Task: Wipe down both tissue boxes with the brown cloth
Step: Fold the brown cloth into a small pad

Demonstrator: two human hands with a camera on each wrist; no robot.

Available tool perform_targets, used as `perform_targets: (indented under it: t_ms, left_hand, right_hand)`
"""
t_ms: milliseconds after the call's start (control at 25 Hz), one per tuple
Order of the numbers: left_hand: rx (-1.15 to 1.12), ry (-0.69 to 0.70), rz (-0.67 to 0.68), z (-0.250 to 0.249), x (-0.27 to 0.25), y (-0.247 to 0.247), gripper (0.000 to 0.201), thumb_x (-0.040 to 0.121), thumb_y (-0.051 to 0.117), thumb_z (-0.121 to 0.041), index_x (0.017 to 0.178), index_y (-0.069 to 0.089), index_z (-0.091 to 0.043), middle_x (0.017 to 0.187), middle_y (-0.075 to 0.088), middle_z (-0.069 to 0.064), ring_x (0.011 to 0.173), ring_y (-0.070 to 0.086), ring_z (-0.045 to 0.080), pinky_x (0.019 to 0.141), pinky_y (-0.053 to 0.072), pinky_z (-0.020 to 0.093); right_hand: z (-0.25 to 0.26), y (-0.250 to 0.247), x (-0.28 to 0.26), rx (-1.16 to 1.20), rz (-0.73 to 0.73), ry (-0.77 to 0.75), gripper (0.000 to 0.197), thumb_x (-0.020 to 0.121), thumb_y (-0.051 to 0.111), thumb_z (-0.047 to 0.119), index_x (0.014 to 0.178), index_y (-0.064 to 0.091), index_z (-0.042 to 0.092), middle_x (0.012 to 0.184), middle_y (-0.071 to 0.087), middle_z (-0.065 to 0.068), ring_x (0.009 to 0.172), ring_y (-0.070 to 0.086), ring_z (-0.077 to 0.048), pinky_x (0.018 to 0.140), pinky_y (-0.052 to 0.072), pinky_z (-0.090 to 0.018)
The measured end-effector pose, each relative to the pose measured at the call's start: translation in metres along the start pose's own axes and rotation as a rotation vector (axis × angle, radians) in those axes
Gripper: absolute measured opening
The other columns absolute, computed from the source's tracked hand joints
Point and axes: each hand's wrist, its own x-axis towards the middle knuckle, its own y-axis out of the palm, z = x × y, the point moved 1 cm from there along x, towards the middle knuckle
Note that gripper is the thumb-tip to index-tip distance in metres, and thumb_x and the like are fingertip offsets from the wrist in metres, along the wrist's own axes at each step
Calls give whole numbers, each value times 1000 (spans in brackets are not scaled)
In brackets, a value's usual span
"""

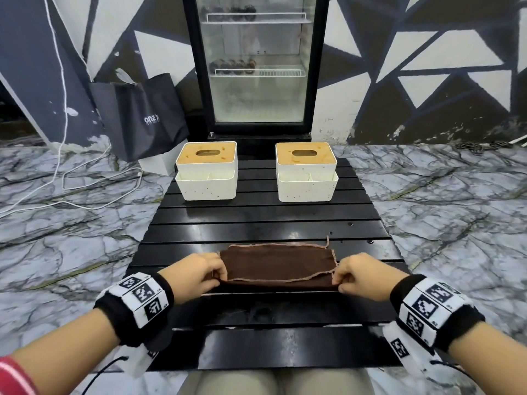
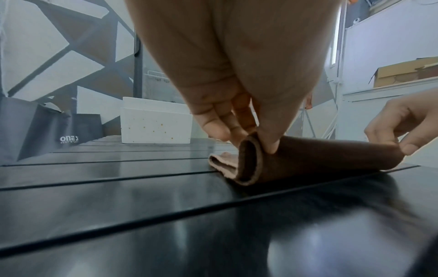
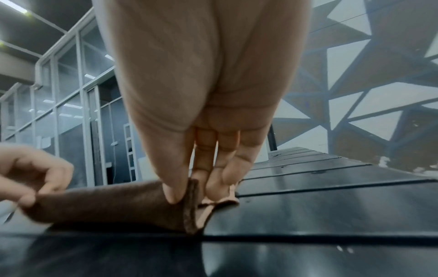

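A brown cloth (image 1: 276,265) lies folded on the near half of the black slatted table (image 1: 265,220). My left hand (image 1: 216,276) pinches its left end between thumb and fingers; the fold (image 2: 249,159) stands up from the table there. At the cloth's right end (image 3: 190,206), my right hand (image 1: 340,279) pinches the same fold. Two white tissue boxes with orange-brown tops stand at the table's far end, the left box (image 1: 206,173) and the right box (image 1: 306,173), well beyond both hands. Small spots speckle their fronts (image 2: 156,128).
A glass-door fridge (image 1: 255,64) stands behind the table. To the left of it leans a dark paper bag (image 1: 139,115), with white cables (image 1: 65,178) on the marble floor. My lap shows below the table's near edge (image 1: 273,363).
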Motion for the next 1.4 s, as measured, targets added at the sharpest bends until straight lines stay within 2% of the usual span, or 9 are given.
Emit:
perform_targets:
  t_ms: [240, 400, 680, 840, 960, 1080, 1200, 1280, 1400]
  left_hand:
    - [-2, -198, -141, 18, 39, -13, 13, 85, 63, -9, 98, 65, -11, 87, 57, -3, 80, 53, 13, 76, 39, 17]
    - [5, -263, -159, 26, 61, -8, 13, 86, 62, -8, 98, 65, -10, 86, 55, -4, 79, 51, 11, 73, 35, 13]
    - [-31, -303, -155, 43, 72, -2, 12, 83, 66, -9, 96, 67, -10, 84, 57, -5, 78, 54, 10, 65, 35, 2]
    - [-56, -321, -180, 44, 71, -1, 11, 81, 69, -10, 91, 67, -14, 78, 56, -8, 74, 54, 11, 64, 36, 5]
    - [-64, -308, -248, 40, 68, -3, 12, 79, 72, -9, 88, 67, -15, 79, 51, -11, 73, 54, 10, 69, 36, 12]
    - [-67, -201, -319, 30, 63, -7, 5, 80, 72, -14, 83, 68, -17, 77, 46, -16, 69, 49, -1, 69, 35, 9]
    - [-75, -162, -221, 21, 58, 1, 12, 81, 71, -25, 90, 70, -17, 78, 45, -17, 68, 45, -5, 67, 34, 6]
    - [-60, -187, -156, 20, 56, 10, 19, 82, 71, -27, 97, 69, -17, 80, 41, -17, 67, 43, -5, 67, 32, 3]
    - [-73, -220, -161, 22, 55, 16, 21, 81, 72, -26, 100, 67, -17, 82, 39, -18, 66, 42, -4, 66, 32, 1]
  right_hand:
    - [-8, -23, 30, 143, -219, 162, 13, 81, 64, 13, 92, 70, 13, 83, 65, 0, 78, 55, -8, 67, 33, -10]
    - [-18, -23, 53, 153, -246, 232, 12, 81, 62, 13, 90, 69, 13, 86, 66, -3, 82, 58, -14, 64, 31, -9]
    - [-26, -21, 73, 88, -179, 210, 9, 81, 62, 15, 79, 58, 23, 74, 56, 5, 74, 52, -11, 55, 34, -9]
    - [-26, -20, 74, 92, -179, 206, 9, 81, 62, 14, 79, 57, 21, 69, 52, 10, 73, 51, -11, 56, 33, -12]
    - [-26, -19, 72, 114, -186, 207, 10, 82, 62, 16, 87, 56, 22, 76, 53, 7, 75, 51, -10, 61, 34, -15]
    - [-25, -19, 68, 135, -222, 223, 20, 83, 62, 21, 103, 59, 19, 92, 51, 1, 92, 55, -16, 79, 39, -21]
    - [-21, -15, 65, 99, -163, 265, 39, 84, 61, 32, 120, 53, 17, 112, 48, -5, 109, 52, -21, 94, 40, -29]
    - [-16, -10, 63, 90, -107, 310, 50, 84, 62, 37, 127, 47, 15, 119, 44, -8, 113, 50, -24, 95, 38, -29]
    - [-9, -5, 60, 94, -122, 347, 49, 82, 64, 36, 124, 47, 16, 110, 43, -5, 109, 51, -23, 88, 37, -26]
